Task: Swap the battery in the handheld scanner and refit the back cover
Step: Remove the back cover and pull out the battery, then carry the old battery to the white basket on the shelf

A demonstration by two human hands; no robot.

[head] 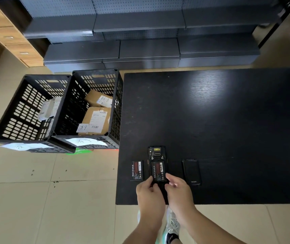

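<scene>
Both hands (left hand (149,191), right hand (177,190)) pinch the scanner (157,155).

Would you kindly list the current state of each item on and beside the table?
Scanner: face down, back open.
Fitted battery: in the bay, both hands at its near end.
Spare battery: loose, left of scanner.
Back cover: off, right of scanner.
Right crate: holds parcels.

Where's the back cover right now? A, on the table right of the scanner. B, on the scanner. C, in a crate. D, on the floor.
A: the back cover lies flat on the table, right of the scanner, whose battery is exposed.
</scene>
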